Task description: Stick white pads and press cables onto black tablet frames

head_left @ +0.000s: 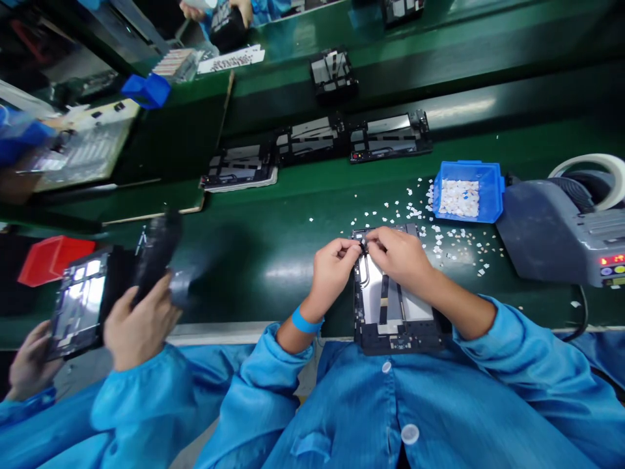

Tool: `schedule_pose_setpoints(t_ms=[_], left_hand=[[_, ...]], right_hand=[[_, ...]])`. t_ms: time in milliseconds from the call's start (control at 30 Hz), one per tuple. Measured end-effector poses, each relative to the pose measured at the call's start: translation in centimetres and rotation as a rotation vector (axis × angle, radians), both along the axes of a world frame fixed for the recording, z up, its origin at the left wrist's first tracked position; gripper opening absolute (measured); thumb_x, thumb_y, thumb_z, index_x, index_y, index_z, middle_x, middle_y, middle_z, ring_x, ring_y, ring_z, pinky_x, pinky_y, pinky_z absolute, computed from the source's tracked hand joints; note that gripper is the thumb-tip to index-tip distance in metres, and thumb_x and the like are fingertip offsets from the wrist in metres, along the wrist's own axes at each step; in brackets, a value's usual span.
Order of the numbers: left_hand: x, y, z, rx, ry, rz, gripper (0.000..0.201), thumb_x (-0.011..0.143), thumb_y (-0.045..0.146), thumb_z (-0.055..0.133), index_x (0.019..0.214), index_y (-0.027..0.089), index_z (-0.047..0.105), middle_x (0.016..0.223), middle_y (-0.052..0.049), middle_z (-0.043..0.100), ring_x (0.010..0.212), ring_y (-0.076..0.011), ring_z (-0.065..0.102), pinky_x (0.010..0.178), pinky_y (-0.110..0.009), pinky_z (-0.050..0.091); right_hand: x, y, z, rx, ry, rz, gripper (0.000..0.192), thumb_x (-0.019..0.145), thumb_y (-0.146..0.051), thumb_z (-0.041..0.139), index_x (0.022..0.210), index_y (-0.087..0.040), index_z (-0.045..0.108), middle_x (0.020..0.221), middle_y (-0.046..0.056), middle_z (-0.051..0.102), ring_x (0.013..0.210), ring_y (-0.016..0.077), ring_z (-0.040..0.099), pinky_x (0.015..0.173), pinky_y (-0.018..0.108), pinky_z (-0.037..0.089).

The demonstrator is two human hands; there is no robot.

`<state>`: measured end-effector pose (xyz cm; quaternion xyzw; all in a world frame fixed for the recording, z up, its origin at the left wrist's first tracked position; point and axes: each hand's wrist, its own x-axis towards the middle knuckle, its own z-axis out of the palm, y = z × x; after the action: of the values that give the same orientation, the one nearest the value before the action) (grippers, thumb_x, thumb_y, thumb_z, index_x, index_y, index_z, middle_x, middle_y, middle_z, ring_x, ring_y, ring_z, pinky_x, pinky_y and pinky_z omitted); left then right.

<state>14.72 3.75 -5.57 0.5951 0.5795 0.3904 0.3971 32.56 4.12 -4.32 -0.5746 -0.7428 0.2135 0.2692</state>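
An opened tablet chassis lies on the green belt right in front of me, its silver inner plate and black frame showing. My left hand and my right hand meet at its far top-left corner. The fingertips of both hands pinch something small there; it is too small to make out. A blue band circles my left wrist.
A blue bin of small white pieces stands to the right, with white scraps scattered around it. A grey tape dispenser sits far right. More opened tablets ride the belt. A co-worker's hands at left hold a tablet and a dark tool.
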Motion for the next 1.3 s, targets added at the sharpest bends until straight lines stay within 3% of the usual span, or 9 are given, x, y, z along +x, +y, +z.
schedule_pose_setpoints(t_ms=[333,433,567,633,700,800,867,1067,1300], left_hand=[[0.2,-0.6,0.3,0.146,0.156,-0.029,0.010,0.090,0.025,0.069,0.090,0.023,0.079,0.088,-0.002,0.079,0.079,-0.0177,0.070,0.075,-0.031,0.054],[0.0,-0.1,0.1,0.043,0.036,-0.020,0.011,0.090,0.027,0.067,0.091,0.021,0.077,0.083,-0.002,0.077,0.073,-0.0159,0.067,0.067,-0.028,0.051],[-0.4,1.0,-0.7,-0.115,-0.186,-0.032,0.010,0.088,0.027,0.066,0.085,0.019,0.070,0.079,-0.001,0.071,0.070,-0.0138,0.062,0.064,-0.026,0.048],[-0.4,1.3,-1.0,-0.158,-0.254,-0.037,0.009,0.086,0.026,0.066,0.082,0.019,0.067,0.078,-0.001,0.070,0.068,-0.0130,0.060,0.065,-0.025,0.048],[-0.3,1.4,-1.2,-0.168,-0.299,-0.024,0.009,0.085,0.025,0.067,0.079,0.019,0.065,0.077,-0.001,0.069,0.067,-0.0123,0.059,0.065,-0.025,0.047],[0.1,1.3,-1.0,-0.154,-0.317,0.003,0.010,0.083,0.026,0.068,0.078,0.018,0.065,0.074,0.000,0.068,0.065,-0.0115,0.057,0.063,-0.024,0.046],[0.3,1.1,-0.8,-0.150,-0.306,0.009,0.010,0.083,0.027,0.069,0.079,0.018,0.065,0.073,0.001,0.067,0.064,-0.0111,0.057,0.062,-0.023,0.046],[0.6,0.2,-0.3,-0.075,-0.191,0.041,0.009,0.086,0.026,0.068,0.083,0.018,0.070,0.082,-0.001,0.075,0.074,-0.0138,0.067,0.068,-0.025,0.051],[0.9,-0.4,0.0,0.071,-0.027,0.027,0.008,0.088,0.018,0.065,0.085,0.020,0.073,0.086,-0.001,0.079,0.078,-0.0154,0.072,0.072,-0.027,0.055]], right_hand=[[-1.2,0.1,0.2,0.003,-0.129,-0.026,0.016,0.091,-0.019,0.055,0.085,-0.021,0.070,0.084,0.008,0.075,0.081,0.0238,0.068,0.072,0.032,0.044],[2.1,1.1,1.1,-0.013,-0.098,-0.129,0.013,0.088,-0.019,0.056,0.082,-0.022,0.068,0.082,0.007,0.073,0.078,0.0226,0.066,0.070,0.032,0.042],[10.0,2.9,2.4,-0.037,-0.272,-0.556,0.016,0.090,-0.026,0.056,0.087,-0.019,0.070,0.082,0.013,0.071,0.081,0.0285,0.065,0.074,0.037,0.043],[11.9,3.0,2.8,-0.025,-0.339,-0.603,0.016,0.089,-0.022,0.057,0.090,-0.018,0.071,0.088,0.015,0.073,0.087,0.0312,0.066,0.078,0.040,0.044],[10.7,2.3,2.8,0.030,-0.286,-0.422,0.017,0.089,-0.018,0.056,0.095,-0.019,0.072,0.097,0.015,0.074,0.093,0.0300,0.066,0.083,0.039,0.046],[5.3,0.5,1.9,0.093,-0.143,-0.052,0.017,0.095,-0.021,0.056,0.093,-0.021,0.073,0.095,0.009,0.074,0.092,0.0252,0.066,0.084,0.036,0.047],[1.8,-0.3,0.9,0.128,-0.116,0.033,0.020,0.099,-0.024,0.056,0.091,-0.020,0.074,0.090,0.007,0.073,0.088,0.0238,0.066,0.083,0.035,0.047],[-1.1,-0.3,-1.1,0.182,-0.110,0.018,0.019,0.097,-0.021,0.058,0.087,-0.019,0.074,0.085,0.008,0.073,0.082,0.0226,0.064,0.080,0.033,0.046],[-1.2,-0.2,-0.6,0.072,-0.004,-0.055,0.016,0.088,-0.014,0.057,0.075,-0.021,0.065,0.076,0.005,0.068,0.076,0.0201,0.060,0.071,0.029,0.040]])
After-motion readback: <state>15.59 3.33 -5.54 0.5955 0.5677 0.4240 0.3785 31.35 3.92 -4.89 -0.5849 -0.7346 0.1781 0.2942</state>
